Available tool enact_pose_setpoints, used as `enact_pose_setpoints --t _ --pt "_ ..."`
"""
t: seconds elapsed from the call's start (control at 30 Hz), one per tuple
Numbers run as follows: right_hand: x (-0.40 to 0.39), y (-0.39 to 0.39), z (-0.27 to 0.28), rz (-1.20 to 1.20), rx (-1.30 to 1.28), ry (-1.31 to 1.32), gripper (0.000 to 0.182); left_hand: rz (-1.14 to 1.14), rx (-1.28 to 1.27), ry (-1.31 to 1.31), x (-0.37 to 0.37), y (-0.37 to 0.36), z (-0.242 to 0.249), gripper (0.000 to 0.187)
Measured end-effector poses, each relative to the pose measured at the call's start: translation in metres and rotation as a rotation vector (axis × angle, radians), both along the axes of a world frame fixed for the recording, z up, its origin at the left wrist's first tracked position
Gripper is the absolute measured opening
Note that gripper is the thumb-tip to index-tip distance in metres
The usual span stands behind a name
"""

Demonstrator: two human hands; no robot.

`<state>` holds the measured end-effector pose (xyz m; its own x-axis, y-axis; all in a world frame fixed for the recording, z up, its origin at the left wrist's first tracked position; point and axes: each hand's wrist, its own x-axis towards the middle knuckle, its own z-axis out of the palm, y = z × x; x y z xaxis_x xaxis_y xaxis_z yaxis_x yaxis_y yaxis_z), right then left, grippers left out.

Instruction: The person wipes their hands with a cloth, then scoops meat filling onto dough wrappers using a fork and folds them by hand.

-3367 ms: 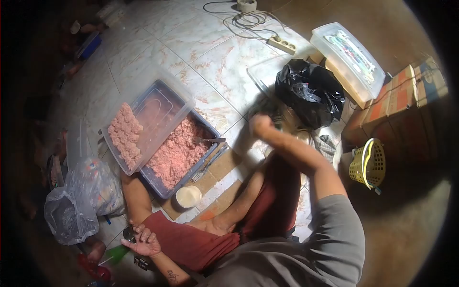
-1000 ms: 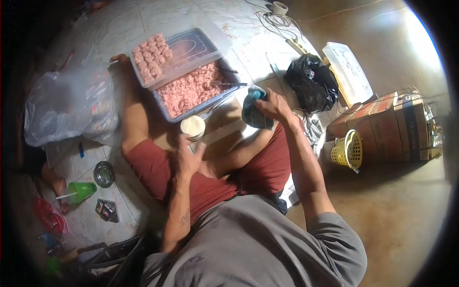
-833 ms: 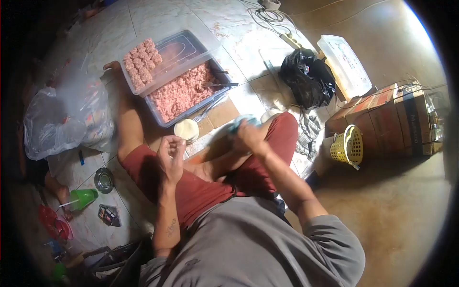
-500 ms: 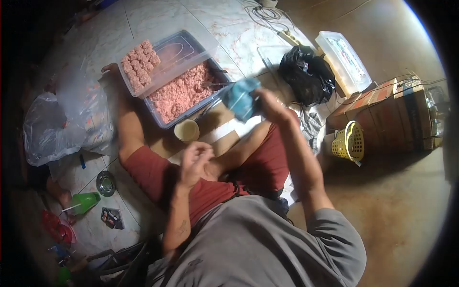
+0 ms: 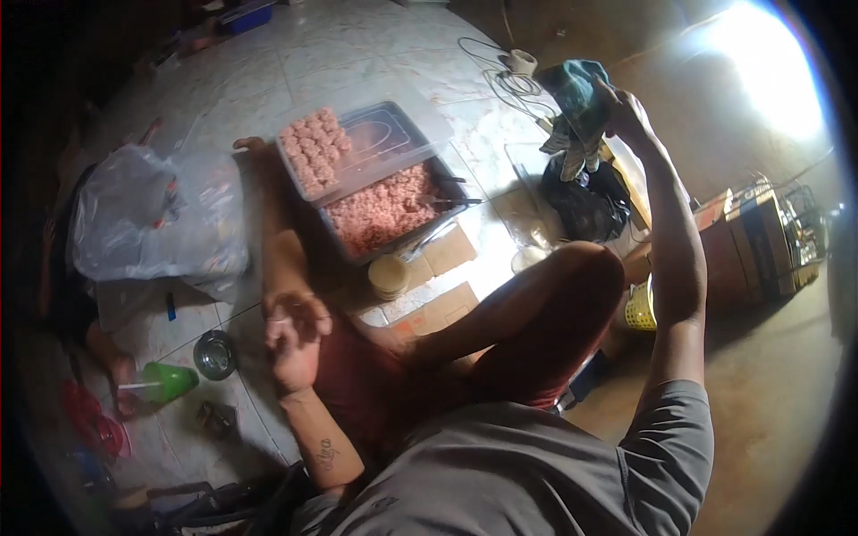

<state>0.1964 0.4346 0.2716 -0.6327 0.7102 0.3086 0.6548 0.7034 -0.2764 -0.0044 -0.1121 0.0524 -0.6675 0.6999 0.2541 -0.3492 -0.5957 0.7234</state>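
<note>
At the left of the frame a clear plastic bag (image 5: 152, 219) lies crumpled on the tiled floor (image 5: 357, 71), with a green cup (image 5: 165, 381) and a small metal bowl (image 5: 214, 355) below it, near the lower left. Just right of these, the left hand (image 5: 293, 335) hovers over the person's red-clothed thigh, fingers loosely curled and parted; its grip is open and holds nothing. Above it, in the upper middle, a grey tub (image 5: 393, 214) of pink minced meat sits on the floor, and a clear lid (image 5: 393, 147) resting across its far end carries a block of shaped meat pieces (image 5: 315, 152). A utensil (image 5: 451, 202) lies on the mince at the tub's right edge. Just below the tub stands a small round cream container (image 5: 390, 274) beside flat pieces of cardboard (image 5: 447, 255). Further right, a black plastic bag (image 5: 585, 210) sits on the floor. At the upper right, the right hand (image 5: 626, 116) is raised high with the arm stretched out, its grip closed on a blue cloth (image 5: 576, 98) that hangs down from the fingers, well above the floor and over the black bag. At the right edge stand cardboard boxes (image 5: 760, 241), and a yellow basket (image 5: 636, 308) shows behind the forearm.
</note>
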Motion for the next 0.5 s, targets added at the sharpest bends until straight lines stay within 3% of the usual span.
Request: enact_pose_setpoints --t 0.1,0.2,0.23,0.27,0.33,0.47,0.5 --pt "-0.014 -0.008 -0.017 -0.031 0.074 -0.140 0.057 0.092 0.108 -0.031 -0.025 -0.040 -0.007 0.063" --pt "-0.010 0.031 -0.050 0.259 0.525 -0.505 0.031 0.318 -0.011 0.012 -0.036 -0.069 -0.012 0.065" --pt "-0.017 0.009 -0.034 0.038 0.047 -0.319 0.036 0.321 0.032 0.025 -0.039 -0.078 -0.016 0.058" --pt "-0.018 -0.003 -0.018 0.031 0.055 -0.310 0.036 0.320 0.070 0.039 -0.041 -0.085 -0.019 0.051" --pt "-0.010 -0.016 -0.001 -0.017 -0.316 -0.086 0.046 0.323 0.109 -0.022 -0.042 -0.092 -0.021 0.048" --pt "0.005 0.012 0.025 0.231 0.113 0.001 0.035 0.344 0.024 0.077 -0.037 -0.081 -0.020 0.046" --pt "0.010 0.019 0.033 0.221 0.117 0.007 0.035 0.379 -0.060 -0.009 -0.037 -0.077 -0.024 0.047"
